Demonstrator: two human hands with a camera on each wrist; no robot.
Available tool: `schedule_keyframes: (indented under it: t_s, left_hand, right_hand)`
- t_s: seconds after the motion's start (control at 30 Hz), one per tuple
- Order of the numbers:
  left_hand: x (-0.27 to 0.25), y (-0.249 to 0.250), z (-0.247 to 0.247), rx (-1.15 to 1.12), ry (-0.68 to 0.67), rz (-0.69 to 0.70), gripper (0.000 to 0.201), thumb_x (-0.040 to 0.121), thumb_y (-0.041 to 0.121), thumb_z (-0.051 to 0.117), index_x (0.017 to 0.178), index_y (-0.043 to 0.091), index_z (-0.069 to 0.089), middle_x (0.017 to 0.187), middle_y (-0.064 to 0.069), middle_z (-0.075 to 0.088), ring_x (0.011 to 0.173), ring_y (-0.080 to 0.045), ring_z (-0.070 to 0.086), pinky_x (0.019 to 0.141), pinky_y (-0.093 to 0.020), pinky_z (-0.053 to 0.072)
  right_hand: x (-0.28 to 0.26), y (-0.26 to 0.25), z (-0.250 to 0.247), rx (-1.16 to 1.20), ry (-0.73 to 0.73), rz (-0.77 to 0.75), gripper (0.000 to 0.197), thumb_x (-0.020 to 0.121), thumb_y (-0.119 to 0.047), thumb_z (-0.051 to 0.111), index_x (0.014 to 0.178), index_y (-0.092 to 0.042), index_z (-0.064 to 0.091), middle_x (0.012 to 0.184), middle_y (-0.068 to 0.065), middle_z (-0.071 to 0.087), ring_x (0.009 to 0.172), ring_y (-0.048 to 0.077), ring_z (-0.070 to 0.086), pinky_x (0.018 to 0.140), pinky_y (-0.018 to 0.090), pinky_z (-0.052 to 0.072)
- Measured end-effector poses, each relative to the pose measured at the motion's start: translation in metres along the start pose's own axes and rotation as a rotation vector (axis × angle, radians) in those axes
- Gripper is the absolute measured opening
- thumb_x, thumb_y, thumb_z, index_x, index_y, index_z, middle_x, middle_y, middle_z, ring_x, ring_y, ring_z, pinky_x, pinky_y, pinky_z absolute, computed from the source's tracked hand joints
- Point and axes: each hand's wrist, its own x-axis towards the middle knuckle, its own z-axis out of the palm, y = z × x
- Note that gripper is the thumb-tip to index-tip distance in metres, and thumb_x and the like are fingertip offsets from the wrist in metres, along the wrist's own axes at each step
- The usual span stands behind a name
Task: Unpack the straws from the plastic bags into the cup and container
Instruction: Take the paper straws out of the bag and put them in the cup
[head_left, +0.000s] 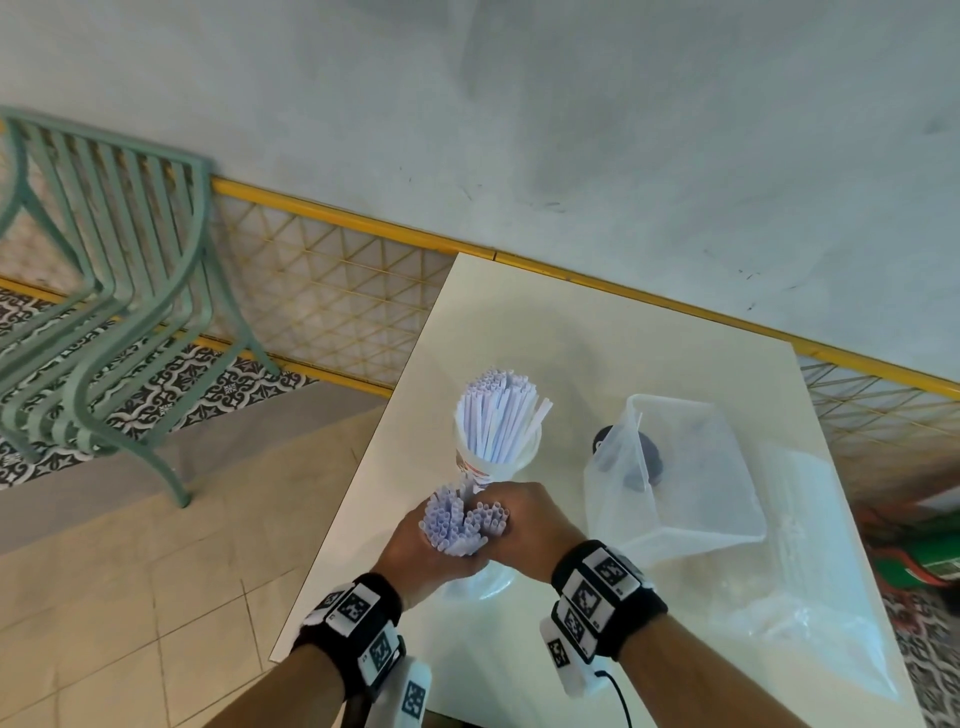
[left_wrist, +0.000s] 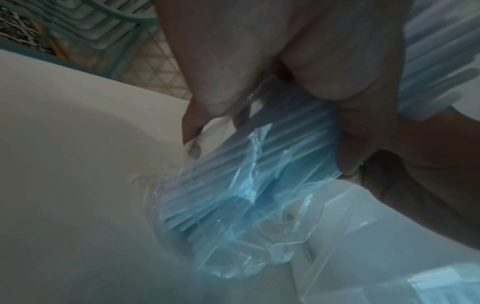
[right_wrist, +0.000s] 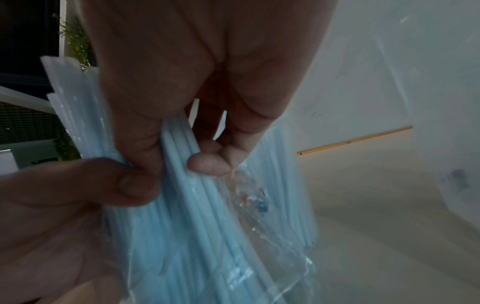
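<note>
Hands meet near the surface's front edge: your left hand and right hand both clutch the bagged straws. Their lower ends blur inside the plastic bag.

White table carries cup, clear container, plastic bag

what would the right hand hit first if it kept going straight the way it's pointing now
Probably the cup full of straws. The right hand, gripping the bagged straw bundle with the left hand, points forward and slightly left, with the cup just beyond its knuckles. Depth is unclear; the clear container sits off to the right.
</note>
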Motion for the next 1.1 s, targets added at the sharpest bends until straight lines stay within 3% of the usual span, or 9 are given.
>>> schedule_keyframes:
  t_s: [0.13, 0.27, 0.37, 0.5, 0.63, 0.77, 0.9, 1.0, 1.1]
  left_hand:
    - [0.004, -0.004, -0.002, 0.010, 0.050, -0.007, 0.042, 0.058, 0.001, 0.081, 0.097, 0.008, 0.069, 0.094, -0.010, 0.073, 0.083, -0.011, 0.070, 0.070, -0.022, 0.057]
    - [0.011, -0.011, -0.004, 0.040, 0.100, -0.052, 0.035, 0.055, 0.015, 0.077, 0.089, 0.013, 0.070, 0.081, -0.002, 0.073, 0.079, -0.014, 0.070, 0.066, -0.020, 0.054]
    - [0.012, -0.009, -0.003, 0.051, 0.126, -0.071, 0.036, 0.055, 0.019, 0.078, 0.090, 0.014, 0.071, 0.084, -0.003, 0.074, 0.082, -0.014, 0.071, 0.071, -0.024, 0.056]
    - [0.010, -0.005, -0.002, 0.068, 0.124, -0.052, 0.037, 0.060, 0.023, 0.084, 0.094, 0.018, 0.071, 0.091, -0.002, 0.075, 0.087, -0.013, 0.071, 0.079, -0.031, 0.058]
    - [0.007, -0.003, 0.000, 0.082, 0.164, -0.050, 0.027, 0.067, 0.015, 0.082, 0.092, 0.016, 0.071, 0.087, -0.004, 0.074, 0.080, -0.011, 0.070, 0.075, -0.029, 0.057]
    - [0.006, 0.001, 0.002, 0.087, 0.170, -0.058, 0.037, 0.056, 0.029, 0.078, 0.090, 0.016, 0.072, 0.083, -0.002, 0.074, 0.077, -0.014, 0.070, 0.070, -0.028, 0.057]
    - [0.002, 0.006, 0.005, 0.099, 0.230, -0.077, 0.023, 0.070, 0.007, 0.082, 0.081, 0.023, 0.068, 0.071, 0.009, 0.072, 0.070, -0.008, 0.068, 0.060, -0.013, 0.049]
    - [-0.001, 0.013, 0.009, 0.122, 0.268, -0.086, 0.031, 0.071, 0.005, 0.082, 0.075, 0.024, 0.058, 0.075, 0.008, 0.065, 0.072, -0.012, 0.064, 0.061, -0.016, 0.046]
    - [-0.003, 0.016, 0.009, 0.129, 0.264, -0.082, 0.031, 0.071, 0.007, 0.082, 0.075, 0.025, 0.057, 0.076, 0.006, 0.065, 0.071, -0.012, 0.063, 0.060, -0.014, 0.046]
  right_hand:
    - [-0.001, -0.003, 0.000, -0.020, -0.017, -0.009, 0.024, 0.071, -0.020, 0.083, 0.092, -0.017, 0.072, 0.085, -0.010, 0.070, 0.079, 0.004, 0.064, 0.073, 0.019, 0.052]
    - [-0.002, -0.002, -0.001, -0.013, 0.030, -0.011, 0.016, 0.069, -0.026, 0.074, 0.070, -0.017, 0.061, 0.069, -0.003, 0.063, 0.063, 0.008, 0.055, 0.062, 0.021, 0.047]
    - [-0.004, -0.001, -0.002, -0.017, 0.052, -0.016, 0.020, 0.069, -0.023, 0.071, 0.062, -0.027, 0.052, 0.062, -0.009, 0.055, 0.058, 0.006, 0.051, 0.058, 0.016, 0.041]
    - [-0.007, 0.000, -0.005, -0.025, 0.054, -0.014, 0.016, 0.070, -0.012, 0.073, 0.065, -0.011, 0.057, 0.064, 0.002, 0.060, 0.058, 0.012, 0.051, 0.057, 0.023, 0.044]
    - [-0.010, -0.004, -0.016, -0.038, 0.115, -0.023, 0.024, 0.073, -0.015, 0.070, 0.059, -0.017, 0.051, 0.056, -0.004, 0.052, 0.054, 0.005, 0.045, 0.056, 0.017, 0.039]
    - [-0.013, -0.023, -0.043, -0.039, 0.174, 0.007, 0.019, 0.077, -0.016, 0.075, 0.064, -0.013, 0.062, 0.057, -0.006, 0.059, 0.053, 0.002, 0.053, 0.058, 0.010, 0.041]
    - [-0.009, -0.057, -0.086, 0.024, 0.253, 0.073, 0.018, 0.079, -0.018, 0.081, 0.066, -0.020, 0.069, 0.048, -0.011, 0.061, 0.042, -0.001, 0.054, 0.048, 0.014, 0.045]
    - [-0.001, -0.086, -0.120, 0.033, 0.332, 0.052, 0.010, 0.079, -0.019, 0.081, 0.077, -0.012, 0.075, 0.047, -0.015, 0.062, 0.038, -0.001, 0.054, 0.042, 0.013, 0.043]
    - [0.011, -0.104, -0.143, 0.019, 0.380, -0.006, 0.006, 0.079, -0.019, 0.081, 0.078, -0.015, 0.076, 0.061, -0.009, 0.069, 0.044, 0.002, 0.058, 0.046, 0.016, 0.047]
